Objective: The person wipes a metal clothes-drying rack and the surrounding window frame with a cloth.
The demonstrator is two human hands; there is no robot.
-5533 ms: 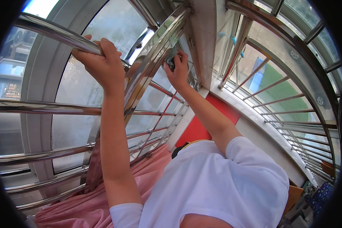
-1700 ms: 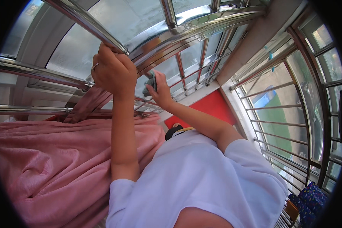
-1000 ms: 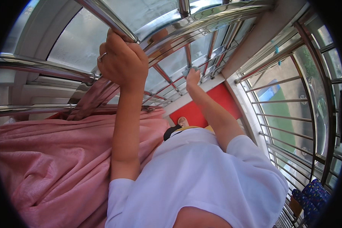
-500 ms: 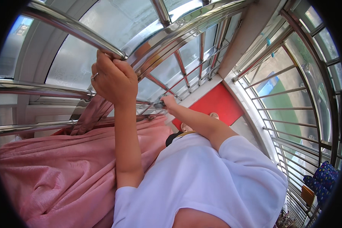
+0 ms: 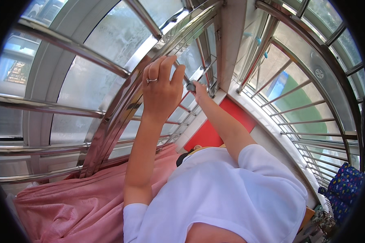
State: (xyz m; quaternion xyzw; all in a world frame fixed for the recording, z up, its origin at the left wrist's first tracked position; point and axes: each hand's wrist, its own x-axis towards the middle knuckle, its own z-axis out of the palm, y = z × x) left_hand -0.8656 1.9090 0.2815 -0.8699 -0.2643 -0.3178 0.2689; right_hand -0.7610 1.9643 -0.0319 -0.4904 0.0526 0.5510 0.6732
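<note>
My left hand (image 5: pixel 161 87), a ring on one finger, reaches up and hooks its fingers over a polished steel rail (image 5: pixel 121 109) of the window grille. Just to its right, my right hand (image 5: pixel 199 90) is closed around a small dark grey tool (image 5: pixel 190 86), held against the thin steel bars (image 5: pixel 205 67) near the window frame's corner. Frosted glass panes (image 5: pixel 109 44) lie behind the rail. Both arms rise from my white shirt (image 5: pixel 231 194) at the bottom.
Pink cloth (image 5: pixel 77 202) hangs over the lower bars at left. A red surface (image 5: pixel 215 129) lies below the window ledge. Curved steel grille bars (image 5: pixel 312 121) enclose the right side, with a blue patterned cloth (image 5: pixel 346 186) at the far right edge.
My right hand has risen from near the pink cloth up to the bars beside my left hand. My left hand now sits on the flat shiny rail instead of the round bar.
</note>
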